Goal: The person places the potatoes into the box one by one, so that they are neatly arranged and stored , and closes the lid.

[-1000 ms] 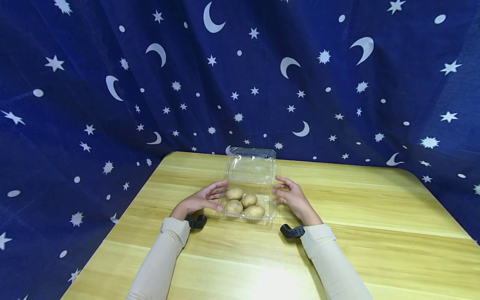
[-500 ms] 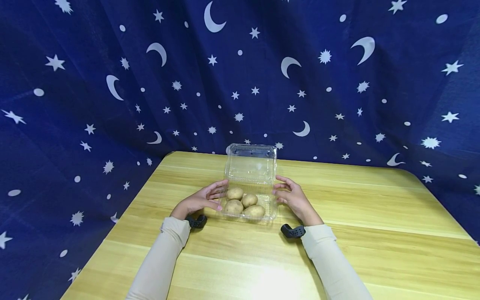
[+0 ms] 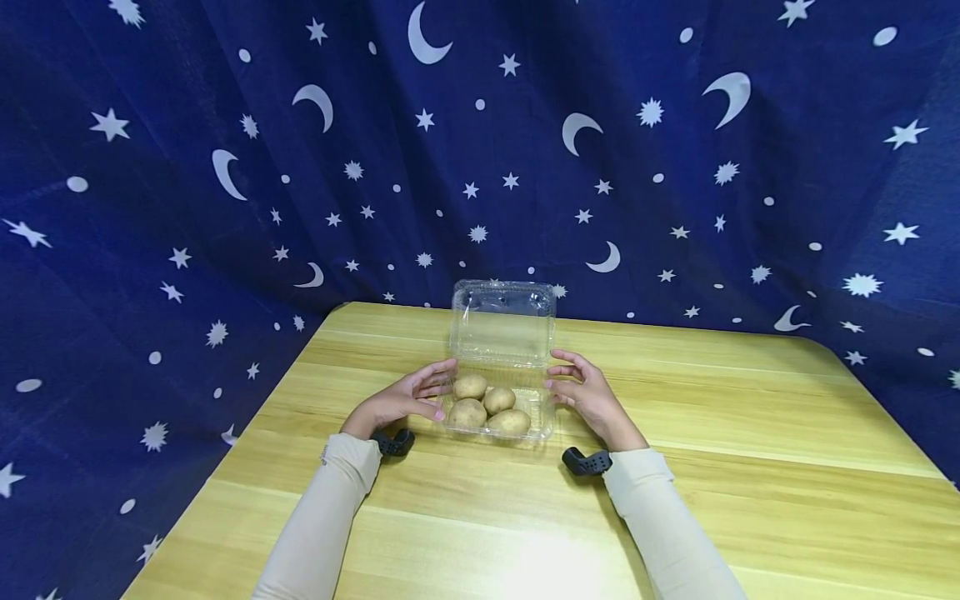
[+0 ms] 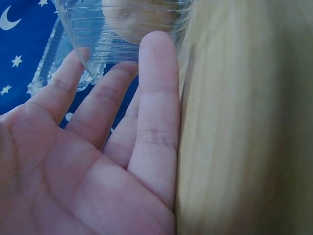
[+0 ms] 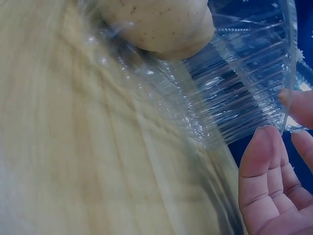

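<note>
On the table a clear plastic clamshell box (image 3: 536, 408) lies open, its hinged lid (image 3: 502, 329) standing up at the back. Several potatoes (image 3: 467, 414) sit in the base, mostly toward its left and front. My left hand (image 3: 397, 402) is at the box's left side; in the left wrist view its nearly straight fingertips meet the ribbed wall, with a potato (image 4: 142, 17) showing through. On the right side my right hand (image 3: 592, 404) has its fingertips right at the rim, fingers slightly bent. Another potato (image 5: 161, 24) shows in the right wrist view.
The box stands toward the back of a light wooden table (image 3: 465, 517). Behind and to the left hangs a dark blue curtain (image 3: 525, 233) with white moons and stars. Each wrist wears a black camera band (image 3: 585, 462) beside a pale sleeve (image 3: 663, 517).
The box's lid has swung up from leaning back to a more upright position, its top edge now higher in view. Both hands and the potatoes have stayed in place.
</note>
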Available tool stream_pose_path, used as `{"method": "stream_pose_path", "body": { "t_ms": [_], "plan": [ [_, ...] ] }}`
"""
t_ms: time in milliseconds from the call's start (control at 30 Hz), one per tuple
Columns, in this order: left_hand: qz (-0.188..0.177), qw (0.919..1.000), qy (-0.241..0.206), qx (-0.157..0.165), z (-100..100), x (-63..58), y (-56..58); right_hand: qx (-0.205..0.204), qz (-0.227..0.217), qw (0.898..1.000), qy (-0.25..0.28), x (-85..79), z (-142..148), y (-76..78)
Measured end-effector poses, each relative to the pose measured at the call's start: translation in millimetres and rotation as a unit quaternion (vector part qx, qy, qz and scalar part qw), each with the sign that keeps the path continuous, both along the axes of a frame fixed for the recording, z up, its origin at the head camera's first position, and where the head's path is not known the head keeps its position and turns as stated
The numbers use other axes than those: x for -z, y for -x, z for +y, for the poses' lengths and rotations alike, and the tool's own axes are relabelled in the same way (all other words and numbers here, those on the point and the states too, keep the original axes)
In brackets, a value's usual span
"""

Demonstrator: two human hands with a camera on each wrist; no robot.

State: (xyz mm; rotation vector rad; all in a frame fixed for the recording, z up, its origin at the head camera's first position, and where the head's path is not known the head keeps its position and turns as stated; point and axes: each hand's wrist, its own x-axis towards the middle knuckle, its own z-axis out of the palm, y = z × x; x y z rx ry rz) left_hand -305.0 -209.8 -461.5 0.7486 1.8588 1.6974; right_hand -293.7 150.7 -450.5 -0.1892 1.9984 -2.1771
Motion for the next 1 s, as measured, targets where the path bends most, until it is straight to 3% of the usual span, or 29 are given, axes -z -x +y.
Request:
{"method": "stream_pose_path", "body": {
  "t_ms": [633,1000],
  "plan": [
    [0.007,1.0000,-0.001,0.004,-0.4,1.8,2.5,0.005,0.003,1.000,-0.001,2.7,1.5,2.1],
    [0.000,0.9999,-0.008,-0.012,1.0,-0.4,-0.2,-0.002,0.009,1.000,0.000,1.6,1.0,0.3]
  ]
}}
